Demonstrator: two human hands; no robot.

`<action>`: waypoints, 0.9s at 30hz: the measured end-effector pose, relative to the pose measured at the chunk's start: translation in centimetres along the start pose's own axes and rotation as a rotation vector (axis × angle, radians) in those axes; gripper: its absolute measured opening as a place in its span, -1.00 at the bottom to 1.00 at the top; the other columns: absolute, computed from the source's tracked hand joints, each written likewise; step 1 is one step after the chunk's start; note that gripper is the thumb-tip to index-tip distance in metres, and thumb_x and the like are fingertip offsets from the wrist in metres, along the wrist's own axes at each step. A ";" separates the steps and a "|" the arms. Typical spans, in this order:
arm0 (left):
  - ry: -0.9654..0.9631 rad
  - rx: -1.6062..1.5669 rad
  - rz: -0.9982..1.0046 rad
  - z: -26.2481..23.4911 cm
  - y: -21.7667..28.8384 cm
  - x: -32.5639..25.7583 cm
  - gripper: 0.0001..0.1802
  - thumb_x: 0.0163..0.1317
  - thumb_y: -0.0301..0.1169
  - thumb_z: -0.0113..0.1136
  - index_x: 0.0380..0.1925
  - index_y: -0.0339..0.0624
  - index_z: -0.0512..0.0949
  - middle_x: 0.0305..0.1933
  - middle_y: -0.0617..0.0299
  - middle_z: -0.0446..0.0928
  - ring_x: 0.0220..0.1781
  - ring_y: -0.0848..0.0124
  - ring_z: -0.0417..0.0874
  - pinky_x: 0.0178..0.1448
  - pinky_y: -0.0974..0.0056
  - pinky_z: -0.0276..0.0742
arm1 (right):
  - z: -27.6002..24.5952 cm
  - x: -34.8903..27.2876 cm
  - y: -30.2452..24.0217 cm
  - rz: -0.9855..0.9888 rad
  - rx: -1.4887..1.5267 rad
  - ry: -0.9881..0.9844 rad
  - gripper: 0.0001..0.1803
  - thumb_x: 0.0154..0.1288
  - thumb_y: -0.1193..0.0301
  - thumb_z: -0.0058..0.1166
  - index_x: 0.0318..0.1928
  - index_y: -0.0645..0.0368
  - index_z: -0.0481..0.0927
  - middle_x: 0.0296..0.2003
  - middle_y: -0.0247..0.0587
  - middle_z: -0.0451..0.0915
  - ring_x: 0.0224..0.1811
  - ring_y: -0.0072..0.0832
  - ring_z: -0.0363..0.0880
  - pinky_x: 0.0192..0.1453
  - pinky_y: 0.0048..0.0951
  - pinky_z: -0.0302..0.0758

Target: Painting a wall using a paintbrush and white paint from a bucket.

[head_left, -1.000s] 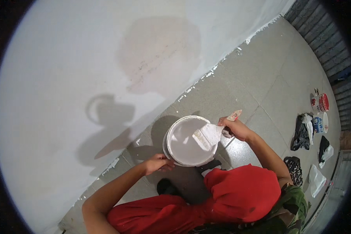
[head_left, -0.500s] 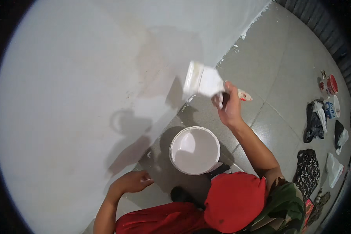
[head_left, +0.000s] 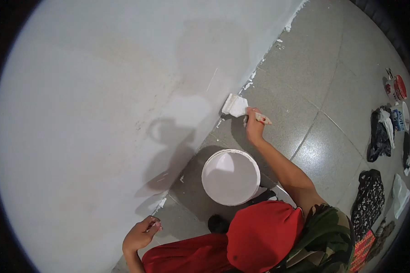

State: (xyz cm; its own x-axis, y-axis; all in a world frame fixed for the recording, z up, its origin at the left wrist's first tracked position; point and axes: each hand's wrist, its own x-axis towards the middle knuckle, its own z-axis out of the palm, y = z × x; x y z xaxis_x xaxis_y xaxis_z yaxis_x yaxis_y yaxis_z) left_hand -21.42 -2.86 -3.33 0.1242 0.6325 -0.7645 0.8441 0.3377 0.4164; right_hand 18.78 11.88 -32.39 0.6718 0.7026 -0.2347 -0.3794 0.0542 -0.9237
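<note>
My right hand point(head_left: 254, 126) is closed on a wide paintbrush point(head_left: 235, 106) with white-coated bristles and a pale, red-marked handle. Its bristles point left at the foot of the white wall point(head_left: 91, 118), beside the floor line; whether they touch the wall I cannot tell. Below that hand stands a round white bucket point(head_left: 231, 150) with pale paint inside. My left hand point(head_left: 141, 235) hangs near the wall at the lower left, its fingers curled and no object visible in them.
Grey floor tiles point(head_left: 300, 91) with white specks run along the wall. At the right lie a black plastic bag point(head_left: 379, 136), a patterned dark cloth point(head_left: 368, 200) and a white bag point(head_left: 401, 195). Beyond stand a blue-white tub point(head_left: 400, 117) and a red-white tub point(head_left: 398, 88).
My right hand has lowered the paintbrush toward the foot of the wall. My left hand has moved down and a little left, and its fingers are more curled.
</note>
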 end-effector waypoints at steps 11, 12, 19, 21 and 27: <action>-0.056 -0.029 -0.064 -0.4 1.6 2.7 -0.75 0.42 -0.30 0.03 -0.14 -0.30 0.50 -0.27 0.22 0.61 -0.16 0.46 0.61 0.02 0.36 0.46 | 7.8 -2.3 -16.6 -0.150 0.408 -0.202 -0.72 0.41 0.20 -0.06 -0.38 0.12 0.46 -0.63 -0.46 0.38 -0.61 -0.71 0.27 -0.54 -0.58 0.20; -0.062 -0.040 -0.071 -0.4 1.3 2.8 -0.74 0.43 -0.29 0.03 -0.14 -0.31 0.50 -0.27 0.22 0.61 -0.16 0.46 0.61 0.02 0.37 0.46 | 7.9 -2.2 -16.5 -0.169 0.473 -0.203 -0.72 0.42 0.20 -0.05 -0.36 0.11 0.46 -0.63 -0.46 0.38 -0.61 -0.72 0.27 -0.55 -0.58 0.19; -0.084 -0.047 -0.108 -0.4 1.1 3.1 -0.72 0.44 -0.28 0.01 -0.12 -0.31 0.50 -0.27 0.22 0.61 -0.15 0.47 0.60 0.02 0.37 0.46 | 2.0 0.0 -1.6 -0.123 0.029 -0.045 -0.74 0.38 0.25 0.00 -0.41 0.11 0.45 -0.66 -0.48 0.36 -0.65 -0.70 0.27 -0.59 -0.53 0.20; -0.084 -0.038 -0.123 -0.7 1.1 2.9 -0.71 0.45 -0.27 0.00 -0.10 -0.31 0.50 -0.27 0.22 0.60 -0.16 0.47 0.60 0.01 0.36 0.46 | -0.1 0.0 0.4 0.036 -0.053 0.013 -0.73 0.36 0.25 0.03 -0.45 0.11 0.45 -0.66 -0.47 0.36 -0.67 -0.69 0.28 -0.60 -0.52 0.21; -0.088 -0.038 -0.111 -0.7 1.1 3.4 -0.71 0.47 -0.28 -0.04 -0.10 -0.32 0.50 -0.28 0.21 0.60 -0.15 0.46 0.61 0.02 0.36 0.45 | -0.6 1.8 0.5 -0.001 -0.167 0.037 -0.70 0.34 0.25 0.05 -0.50 0.11 0.43 -0.67 -0.45 0.37 -0.67 -0.66 0.27 -0.61 -0.50 0.21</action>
State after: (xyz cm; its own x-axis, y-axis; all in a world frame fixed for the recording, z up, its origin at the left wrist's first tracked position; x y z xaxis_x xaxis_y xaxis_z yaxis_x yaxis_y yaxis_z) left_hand -20.45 0.16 -5.14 0.0774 0.5267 -0.8465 0.8349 0.4298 0.3438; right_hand 20.13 12.75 -33.46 0.6960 0.6760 -0.2419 -0.2696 -0.0661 -0.9607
